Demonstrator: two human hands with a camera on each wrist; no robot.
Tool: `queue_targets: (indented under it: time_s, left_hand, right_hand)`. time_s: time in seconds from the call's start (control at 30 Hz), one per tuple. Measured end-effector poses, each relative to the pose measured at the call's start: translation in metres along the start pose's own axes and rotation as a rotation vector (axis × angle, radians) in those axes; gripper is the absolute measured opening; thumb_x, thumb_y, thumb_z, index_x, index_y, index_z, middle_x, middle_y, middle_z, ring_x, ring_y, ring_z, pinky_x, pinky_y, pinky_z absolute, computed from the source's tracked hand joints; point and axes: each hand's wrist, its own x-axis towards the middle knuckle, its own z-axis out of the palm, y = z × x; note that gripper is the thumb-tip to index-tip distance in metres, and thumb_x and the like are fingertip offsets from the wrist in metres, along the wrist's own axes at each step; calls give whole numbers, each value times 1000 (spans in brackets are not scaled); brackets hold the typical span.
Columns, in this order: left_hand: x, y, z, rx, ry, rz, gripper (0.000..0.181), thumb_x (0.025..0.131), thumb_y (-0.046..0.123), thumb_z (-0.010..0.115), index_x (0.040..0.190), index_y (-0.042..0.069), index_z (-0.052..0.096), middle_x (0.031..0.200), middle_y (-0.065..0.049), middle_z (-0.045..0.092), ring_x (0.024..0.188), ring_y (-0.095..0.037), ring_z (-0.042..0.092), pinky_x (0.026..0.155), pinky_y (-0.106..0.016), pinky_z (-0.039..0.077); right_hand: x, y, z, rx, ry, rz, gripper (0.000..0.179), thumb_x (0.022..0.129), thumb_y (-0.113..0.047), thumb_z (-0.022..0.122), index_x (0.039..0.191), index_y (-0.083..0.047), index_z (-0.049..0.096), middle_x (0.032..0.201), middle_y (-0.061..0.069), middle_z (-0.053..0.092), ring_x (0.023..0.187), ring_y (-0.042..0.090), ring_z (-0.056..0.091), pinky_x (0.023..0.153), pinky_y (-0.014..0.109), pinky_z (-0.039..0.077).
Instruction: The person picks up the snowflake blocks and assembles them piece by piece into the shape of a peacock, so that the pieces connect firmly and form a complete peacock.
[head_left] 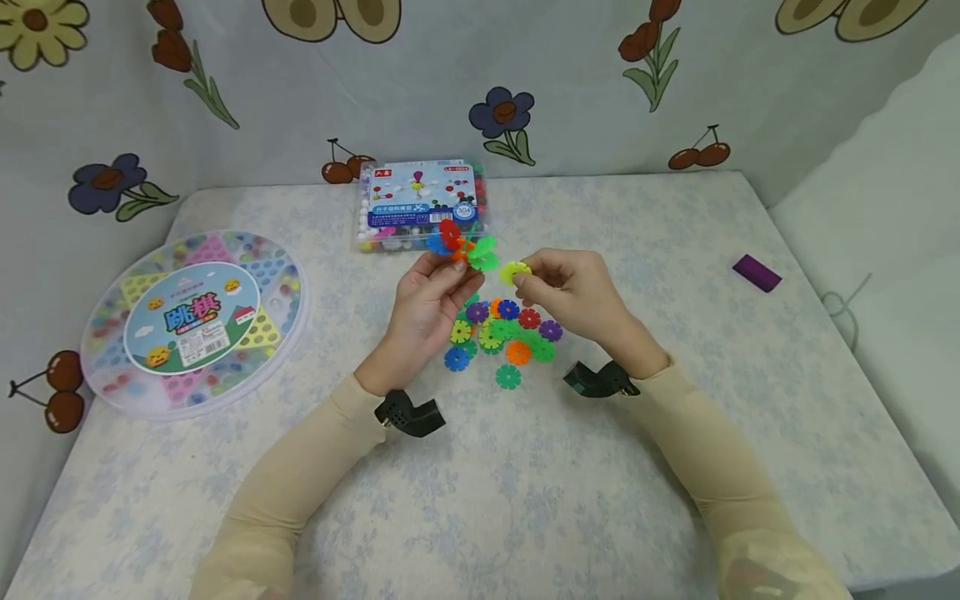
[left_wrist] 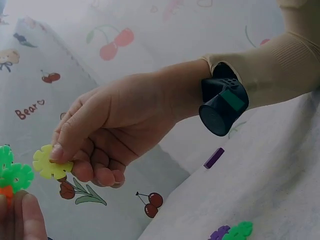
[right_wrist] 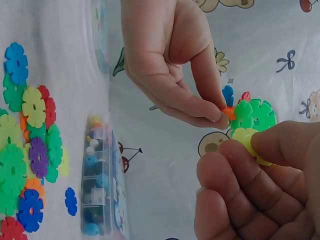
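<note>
My left hand (head_left: 423, 308) pinches a small cluster of joined snowflake discs (head_left: 462, 247) in orange, red, blue and green, held above the table. Just to its right, my right hand (head_left: 573, 292) pinches a single yellow snowflake disc (head_left: 514, 272) between thumb and finger. In the left wrist view the yellow disc (left_wrist: 50, 162) and the cluster's green discs (left_wrist: 15, 172) show a small gap. From the right wrist the yellow disc (right_wrist: 247, 142) overlaps the green ones, so contact cannot be told there. Loose snowflake discs (head_left: 508, 377) in several colours lie below both hands.
A round Chinese checkers box (head_left: 288, 358) lies at the left of the table. Behind the hands stands a clear plastic case (head_left: 422, 196) of coloured beads with a blue label. A purple block (head_left: 757, 273) rests at the right. Patterned cloth (head_left: 570, 75) hangs behind.
</note>
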Motion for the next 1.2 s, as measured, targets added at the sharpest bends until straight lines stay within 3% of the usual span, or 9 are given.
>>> queue_targets:
  time_s: [0.13,0.43,0.6,0.97,1.2]
  left_hand:
    - [-2,0,1,26,-25,24,27,104,-7,43,98,12,60,89,0,66,84,-11,71,84,-24,62]
    - [-4,-1,-1,73,-90,71,30,103,-9,42,99,14,62,88,1,69,82,-10,72,83,-24,62]
    - [-5,-4,-3,162,-121,114,30,102,-10,43,99,13,62,87,3,71,81,-10,72,84,-23,62]
    - [-6,-10,-3,343,-89,225,16,101,-10,50,113,-4,56,86,7,75,80,-7,74,82,-24,62]
    - [-7,-9,-1,398,-89,273,18,100,-10,52,116,-6,56,85,8,75,75,-7,72,78,-25,63]
  right_hand:
    - [0,-3,2,-18,51,-63,7,93,-1,69,91,1,75,75,11,73,58,4,61,54,20,50]
    - [0,-2,1,-73,66,-136,6,89,1,71,89,1,77,71,8,72,58,7,56,57,17,48]
    - [0,-3,2,-111,65,-151,8,87,2,71,87,1,78,71,9,73,59,10,57,60,16,50]
    - [-2,-6,7,-115,44,-178,8,87,3,70,84,3,77,64,9,69,49,8,50,51,18,46]
    - [-4,-3,14,-106,75,-184,9,88,3,69,84,1,77,60,6,64,48,7,47,49,19,42]
